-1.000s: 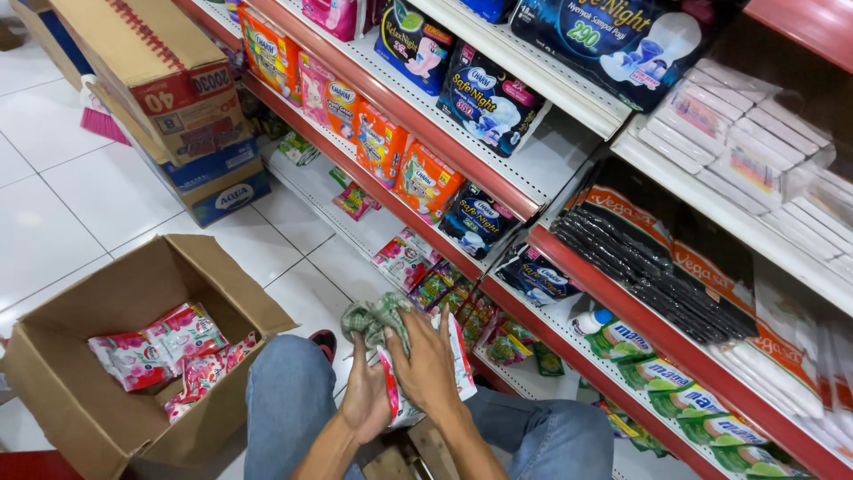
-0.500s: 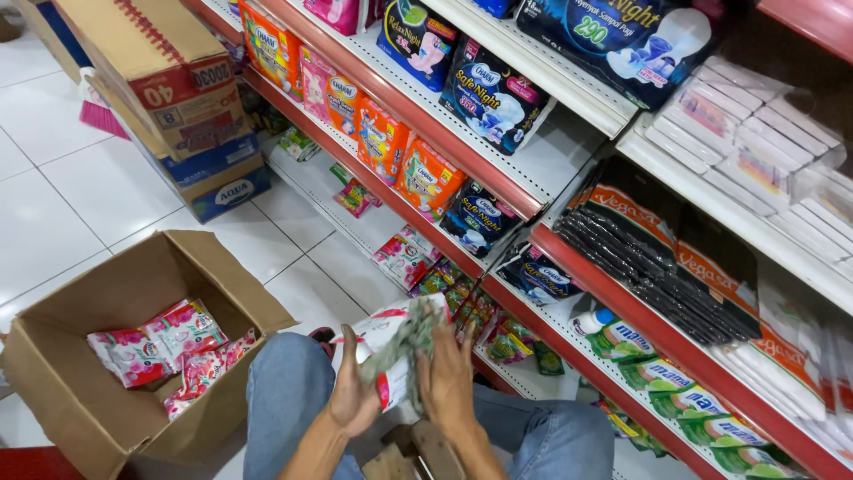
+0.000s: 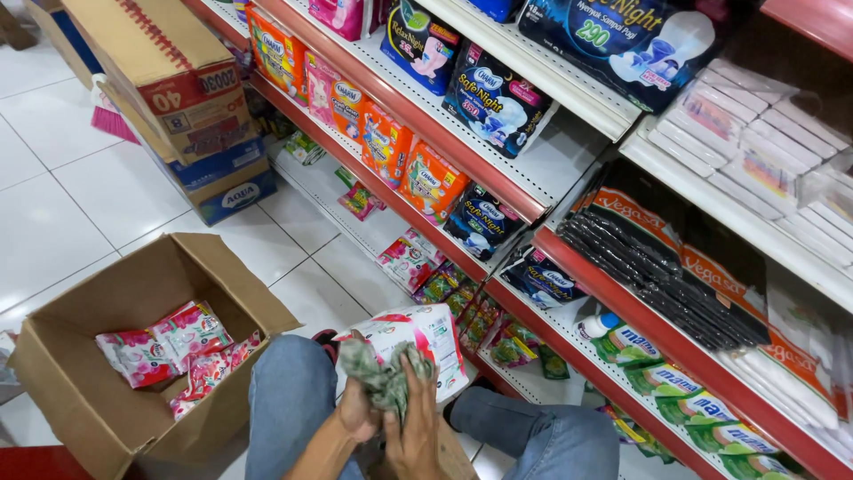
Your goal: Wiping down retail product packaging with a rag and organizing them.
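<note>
Red-edged store shelves (image 3: 498,182) stacked with packets line the aisle as both hands, left (image 3: 357,416) and right (image 3: 416,431), grip pressed onto a crumpled greenish cloth (image 3: 382,378), wiping a white-and-pink packet (image 3: 422,342) above the knees, beside an open cardboard box (image 3: 115,356).

Location: retail shop aisle, as I see it. Red-edged shelves (image 3: 498,191) across the upper right carry rows of packaged goods (image 3: 426,182); stacked cartons (image 3: 169,98) upper left; open cardboard box (image 3: 115,356) of packets lower left on white floor tiles (image 3: 53,222).
</note>
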